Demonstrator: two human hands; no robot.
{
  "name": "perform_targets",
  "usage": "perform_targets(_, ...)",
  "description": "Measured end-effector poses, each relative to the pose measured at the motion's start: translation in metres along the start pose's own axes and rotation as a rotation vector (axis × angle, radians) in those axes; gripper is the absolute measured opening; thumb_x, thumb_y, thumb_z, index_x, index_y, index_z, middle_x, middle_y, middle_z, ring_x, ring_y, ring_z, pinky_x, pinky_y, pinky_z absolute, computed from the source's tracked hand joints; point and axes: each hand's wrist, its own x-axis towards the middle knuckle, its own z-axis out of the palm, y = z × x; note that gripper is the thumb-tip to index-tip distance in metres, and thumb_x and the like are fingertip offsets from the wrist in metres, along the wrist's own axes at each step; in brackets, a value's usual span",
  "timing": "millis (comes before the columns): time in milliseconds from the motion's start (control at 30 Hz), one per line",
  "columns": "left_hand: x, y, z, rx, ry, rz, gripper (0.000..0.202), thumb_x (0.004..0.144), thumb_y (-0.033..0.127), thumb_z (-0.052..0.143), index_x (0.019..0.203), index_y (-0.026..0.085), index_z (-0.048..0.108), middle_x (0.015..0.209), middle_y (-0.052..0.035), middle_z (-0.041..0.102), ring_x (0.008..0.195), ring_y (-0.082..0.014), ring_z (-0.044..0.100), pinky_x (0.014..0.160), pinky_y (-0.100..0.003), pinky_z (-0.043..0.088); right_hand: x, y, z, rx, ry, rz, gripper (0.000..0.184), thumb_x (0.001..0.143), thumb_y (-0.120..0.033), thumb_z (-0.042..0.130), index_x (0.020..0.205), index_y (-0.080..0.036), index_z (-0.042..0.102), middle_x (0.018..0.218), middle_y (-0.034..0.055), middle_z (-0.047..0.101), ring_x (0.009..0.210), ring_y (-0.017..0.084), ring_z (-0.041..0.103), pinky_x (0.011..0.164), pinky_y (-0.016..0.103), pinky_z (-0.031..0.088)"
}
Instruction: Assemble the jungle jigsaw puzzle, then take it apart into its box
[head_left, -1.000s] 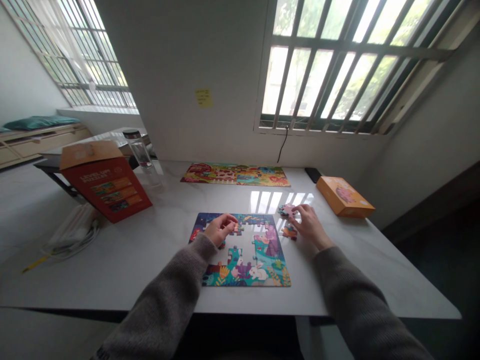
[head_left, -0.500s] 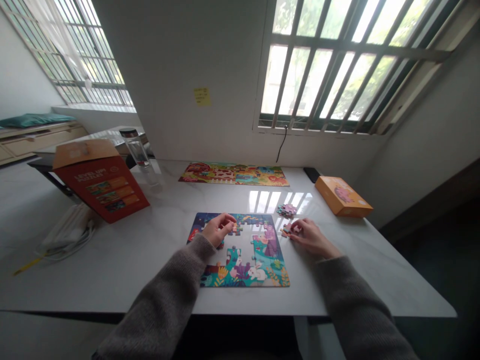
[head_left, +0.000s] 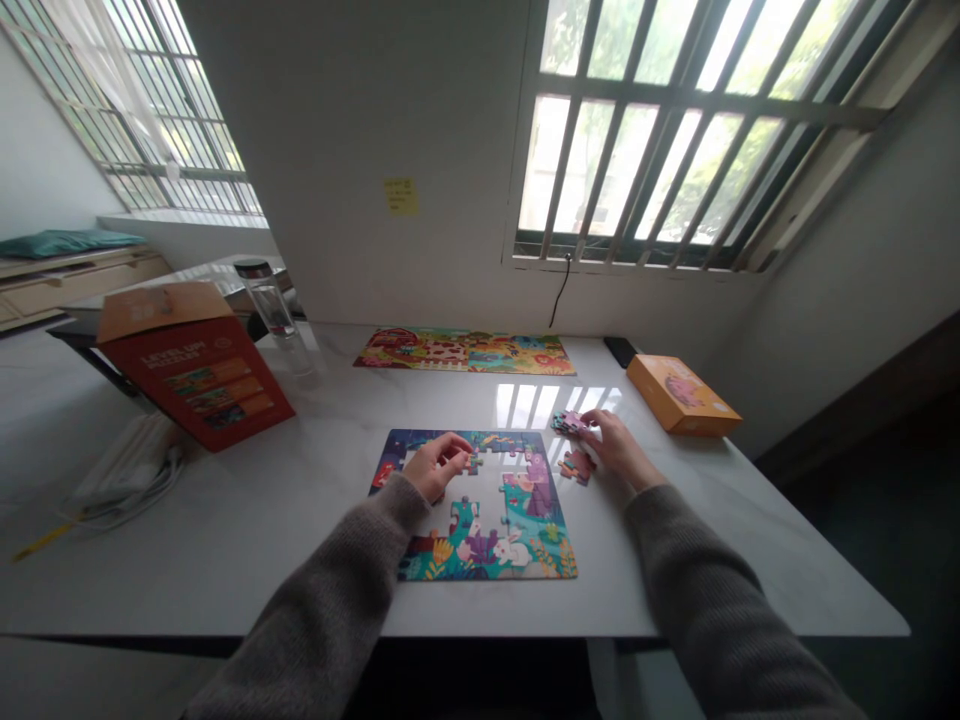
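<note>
A half-built colourful jigsaw puzzle [head_left: 517, 525] lies flat on the white table in front of me. My left hand [head_left: 436, 464] rests on its upper left part, fingers curled around a puzzle piece [head_left: 469, 462] at a gap in the picture. My right hand [head_left: 618, 446] lies to the right of the puzzle, its fingertips on a small heap of loose pieces [head_left: 567, 422]. Another loose piece [head_left: 576, 465] lies just below that hand's fingers.
A finished long puzzle [head_left: 463, 351] lies near the wall. An orange box [head_left: 681, 394] sits at the right, a dark object [head_left: 621, 351] behind it. A red carton [head_left: 196, 364], a glass bottle [head_left: 271, 308] and white cables [head_left: 127, 472] stand at the left.
My right hand has moved from the lower loose piece back up to the heap of pieces. My left hand has stayed on the puzzle with its piece.
</note>
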Motion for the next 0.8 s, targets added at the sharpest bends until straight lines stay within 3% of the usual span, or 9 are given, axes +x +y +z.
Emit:
perform_targets(133, 0.000, -0.002, 0.000, 0.014, -0.004, 0.006, 0.025, 0.084, 0.038, 0.058, 0.094, 0.016, 0.065, 0.077, -0.0034, 0.068, 0.070, -0.0164, 0.063, 0.068, -0.029, 0.046, -0.001, -0.005, -0.008, -0.022, 0.076, -0.031, 0.020, 0.078, -0.030, 0.067, 0.093, -0.020, 0.060, 0.090, 0.0091, 0.063, 0.085, 0.026, 0.060, 0.077, 0.039, 0.051)
perform_targets(233, 0.000, -0.003, 0.001, 0.016, -0.001, 0.007, 0.025, 0.085, 0.039, 0.059, 0.094, 0.016, 0.065, 0.076, -0.0031, 0.067, 0.070, -0.0163, 0.062, 0.069, -0.029, 0.047, 0.000, -0.028, -0.014, -0.024, 0.121, -0.068, 0.024, 0.076, -0.028, 0.069, 0.095, -0.020, 0.058, 0.091, 0.0090, 0.062, 0.085, 0.026, 0.059, 0.078, 0.041, 0.051)
perform_targets(433, 0.001, -0.005, 0.009, -0.084, -0.047, 0.006, 0.038, 0.086, 0.049, 0.061, 0.102, 0.014, 0.061, 0.080, -0.0058, 0.069, 0.073, -0.0176, 0.065, 0.069, -0.030, 0.049, -0.008, -0.135, -0.004, 0.201, 0.036, -0.351, 0.026, 0.080, -0.018, 0.065, 0.104, -0.022, 0.055, 0.101, 0.0073, 0.060, 0.093, 0.024, 0.061, 0.083, 0.040, 0.053)
perform_targets(567, 0.002, -0.008, 0.013, -0.228, 0.006, 0.039, 0.048, 0.082, 0.052, 0.069, 0.109, 0.015, 0.053, 0.082, -0.0053, 0.070, 0.074, -0.0185, 0.068, 0.071, -0.031, 0.051, -0.015, -0.191, 0.007, 0.296, -0.004, -0.399, 0.029, 0.081, -0.016, 0.066, 0.107, -0.022, 0.054, 0.107, 0.0091, 0.059, 0.099, 0.024, 0.060, 0.086, 0.040, 0.053)
perform_targets(667, 0.003, -0.010, 0.014, -0.324, 0.048, 0.063, 0.046, 0.081, 0.052, 0.071, 0.104, 0.016, 0.054, 0.079, -0.0037, 0.070, 0.070, -0.0173, 0.068, 0.069, -0.031, 0.053, -0.019, -0.203, 0.014, 0.361, 0.001, -0.384, 0.025, 0.084, -0.019, 0.066, 0.106, -0.022, 0.055, 0.106, 0.0086, 0.060, 0.097, 0.023, 0.061, 0.085, 0.038, 0.053)
perform_targets(800, 0.002, -0.008, 0.011, -0.239, 0.150, 0.098, 0.035, 0.085, 0.047, 0.067, 0.101, 0.016, 0.063, 0.087, -0.0058, 0.071, 0.074, -0.0167, 0.067, 0.069, -0.029, 0.053, -0.026, -0.200, 0.022, 0.523, 0.083, -0.187, 0.010, 0.092, -0.026, 0.058, 0.100, -0.021, 0.055, 0.083, 0.0024, 0.062, 0.074, 0.016, 0.060, 0.070, 0.031, 0.052)
